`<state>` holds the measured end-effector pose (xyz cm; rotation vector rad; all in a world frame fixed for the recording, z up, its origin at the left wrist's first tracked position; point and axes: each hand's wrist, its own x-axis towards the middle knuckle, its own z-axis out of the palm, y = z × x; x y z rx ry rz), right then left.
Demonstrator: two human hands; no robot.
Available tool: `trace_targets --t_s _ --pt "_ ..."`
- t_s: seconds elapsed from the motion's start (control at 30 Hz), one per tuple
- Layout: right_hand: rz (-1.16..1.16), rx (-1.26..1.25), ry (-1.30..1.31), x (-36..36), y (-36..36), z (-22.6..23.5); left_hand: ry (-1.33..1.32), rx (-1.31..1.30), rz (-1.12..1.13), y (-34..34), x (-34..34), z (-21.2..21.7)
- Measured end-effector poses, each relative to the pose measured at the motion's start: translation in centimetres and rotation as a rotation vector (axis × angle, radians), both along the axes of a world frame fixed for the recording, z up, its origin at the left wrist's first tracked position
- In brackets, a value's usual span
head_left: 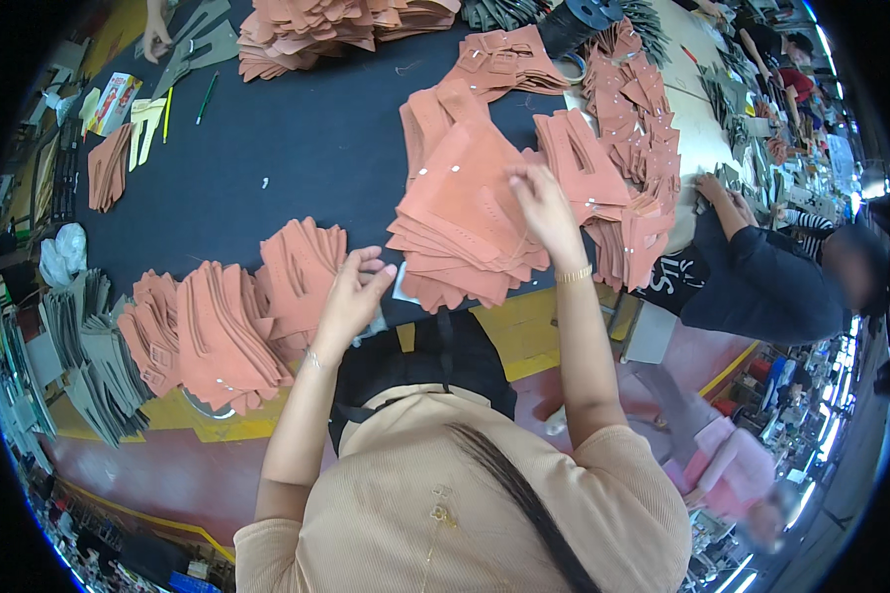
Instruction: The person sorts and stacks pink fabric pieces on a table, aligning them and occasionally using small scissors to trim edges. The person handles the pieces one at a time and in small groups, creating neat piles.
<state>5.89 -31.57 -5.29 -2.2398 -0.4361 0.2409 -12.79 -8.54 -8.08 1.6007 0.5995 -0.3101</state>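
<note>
A thick pile of salmon-coloured cut pieces (465, 208), leather-like and flat, lies right in front of me, with small white dots on its top sheet. Over the right part of this pile is my right hand (544, 205), its fingertips drawn together at the top sheet; whatever they pinch is too small to tell. My left hand (356, 289) holds nothing, its fingers curved and apart. It hovers between the pile and a fanned stack of salmon pieces (305, 282) to its left. A white slip (401, 284) shows beside its fingertips, partly under the pile.
More salmon stacks (218, 331) line the near left edge, beside grey-green pieces (94, 366). Others (633, 128) lie to the right. On the black tabletop (297, 148) are a green pen (208, 99) and a small box (116, 103). A co-worker (761, 267) sits at right; another person's hand (156, 40) shows far left.
</note>
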Motion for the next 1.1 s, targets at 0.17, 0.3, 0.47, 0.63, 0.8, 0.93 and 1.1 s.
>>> trace_targets --t_s 0.17,0.3,0.47,0.63,0.8,0.93,1.1 --pt "0.233 -0.4 0.386 6.5 -4.7 -1.9 0.276 -0.775 0.374 -6.9 0.3 -0.7" --pt "0.481 -0.475 0.298 6.5 -5.5 -2.7 0.181 -0.892 0.597 -10.8 1.2 -1.4" --pt "0.485 -0.34 0.129 3.8 -5.0 -2.0 0.24 -1.063 0.748 -13.2 2.5 -1.3" --pt "0.752 -0.248 -0.255 -0.6 -6.5 -0.1 0.16 -1.126 0.818 -14.4 3.2 -1.1" --pt "0.856 -0.574 -0.429 -1.6 -6.6 -0.9 0.104 -1.262 0.945 -14.5 3.6 -0.4" --pt "0.909 -0.353 -0.255 0.8 -6.5 0.1 0.083 -1.382 1.061 -15.0 3.0 -0.1" --pt "1.059 -0.295 -0.117 4.6 -3.9 3.2 0.143 -1.408 0.991 -15.6 1.5 -0.2"
